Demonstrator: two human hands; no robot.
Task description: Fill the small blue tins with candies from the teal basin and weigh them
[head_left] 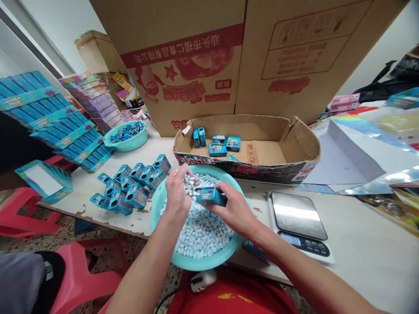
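Note:
Cupped around a handful of pale blue and white candies [190, 185], my left hand [178, 189] is over the turquoise basin [196, 262]. My right hand [234, 205] grips a small blue candy box [209, 195], tilted so that one end faces the candies in my left palm. Below both hands, the basin is filled with loose candies [204, 235] of the same kind. Several more blue boxes [135, 195] stand in a cluster on the table to the left, some showing dark round openings.
A shallow cardboard tray [271, 152] behind the basin holds several blue boxes. The digital scale [299, 218] lies to the right. At the left are a bowl of blue wrapped pieces [127, 135], stacked display cartons [59, 117] and red stools [85, 270]. A large carton [203, 100] stands behind.

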